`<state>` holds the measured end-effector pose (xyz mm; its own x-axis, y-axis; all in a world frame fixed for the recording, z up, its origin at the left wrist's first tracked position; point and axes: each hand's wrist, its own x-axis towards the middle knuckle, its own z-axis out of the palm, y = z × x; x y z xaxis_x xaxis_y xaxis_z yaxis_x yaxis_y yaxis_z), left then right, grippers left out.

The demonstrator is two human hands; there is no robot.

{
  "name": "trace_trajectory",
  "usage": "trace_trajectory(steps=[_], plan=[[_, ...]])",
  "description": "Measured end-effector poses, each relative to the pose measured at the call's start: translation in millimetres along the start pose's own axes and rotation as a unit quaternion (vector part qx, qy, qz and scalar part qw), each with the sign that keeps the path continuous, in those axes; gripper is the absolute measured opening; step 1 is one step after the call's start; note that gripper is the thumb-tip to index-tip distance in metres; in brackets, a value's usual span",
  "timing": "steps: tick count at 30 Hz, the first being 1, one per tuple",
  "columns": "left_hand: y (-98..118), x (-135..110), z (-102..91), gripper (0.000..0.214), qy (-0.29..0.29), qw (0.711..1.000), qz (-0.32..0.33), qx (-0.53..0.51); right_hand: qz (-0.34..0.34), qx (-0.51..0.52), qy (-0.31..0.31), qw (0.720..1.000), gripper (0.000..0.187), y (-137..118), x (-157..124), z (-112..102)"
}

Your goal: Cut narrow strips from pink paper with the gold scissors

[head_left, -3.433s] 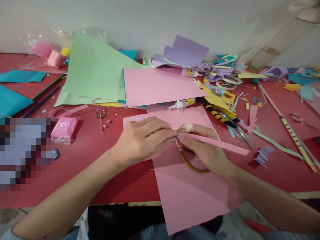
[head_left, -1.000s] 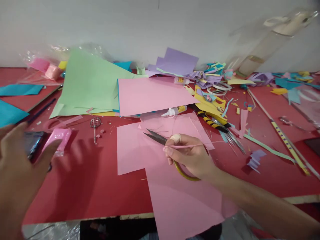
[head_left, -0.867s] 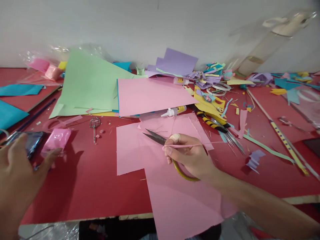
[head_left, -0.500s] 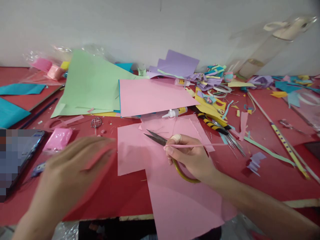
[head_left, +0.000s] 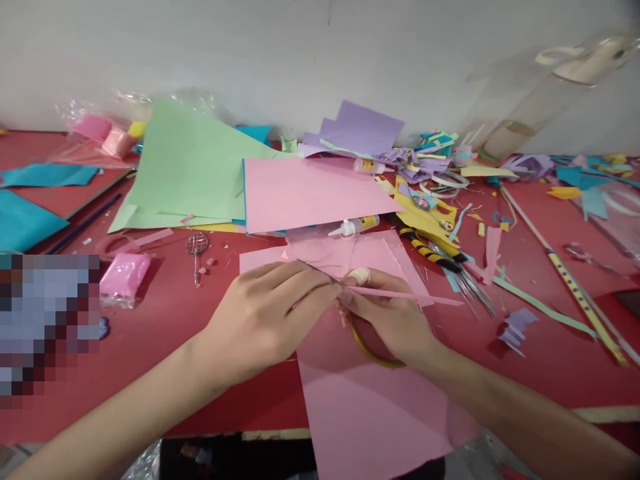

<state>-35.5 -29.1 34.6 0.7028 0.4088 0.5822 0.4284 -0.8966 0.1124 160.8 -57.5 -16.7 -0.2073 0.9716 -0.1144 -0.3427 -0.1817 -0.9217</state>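
My right hand (head_left: 387,310) holds a pair of scissors (head_left: 373,358) with a yellow handle loop hanging below the palm. A narrow pink paper strip (head_left: 415,295) is pinched between its thumb and finger, the free end pointing right. One right finger wears a pale wrap (head_left: 359,275). My left hand (head_left: 280,310) is closed, its fingertips meeting the right ones at the strip's left end and covering most of the scissor blades. Beneath both hands lies a large pink paper sheet (head_left: 370,407), hanging over the table's front edge.
Pink card (head_left: 315,193) and green paper (head_left: 190,167) lie behind the hands, with a glue bottle (head_left: 357,225) close by. Black-and-yellow pliers (head_left: 433,253) and paper scraps are to the right. A pink clay packet (head_left: 125,275) and a small wire racket (head_left: 197,245) sit left.
My left hand has swung right from over the table's left side to the right fingertips, and now covers the blades. The right hand keeps the scissors and strip.
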Motion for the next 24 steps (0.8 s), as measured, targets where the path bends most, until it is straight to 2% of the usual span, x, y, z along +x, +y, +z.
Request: trace_trajectory(steps=[3, 8, 19, 24], plan=[[-4.8, 0.2, 0.8, 0.008, 0.013, 1.0, 0.01, -0.009, -0.001, -0.002, 0.009, 1.0, 0.013, -0.6, 0.7, 1.4], [-11.3, -7.0, 7.1, 0.011, 0.023, 0.999, 0.023, -0.026, 0.008, 0.016, -0.019, 1.0, 0.009, -0.8, 1.4, 0.8], [-9.4, -10.7, 25.7, 0.009, 0.114, 0.985, -0.035, -0.128, 0.05, 0.079, -0.068, 0.993, 0.01, -1.9, 0.8, -0.6], [-11.7, -16.1, 29.8, 0.015, 0.114, 0.989, -0.014, -0.094, 0.043, 0.054, -0.049, 0.996, 0.013, -2.6, 1.0, -0.3]])
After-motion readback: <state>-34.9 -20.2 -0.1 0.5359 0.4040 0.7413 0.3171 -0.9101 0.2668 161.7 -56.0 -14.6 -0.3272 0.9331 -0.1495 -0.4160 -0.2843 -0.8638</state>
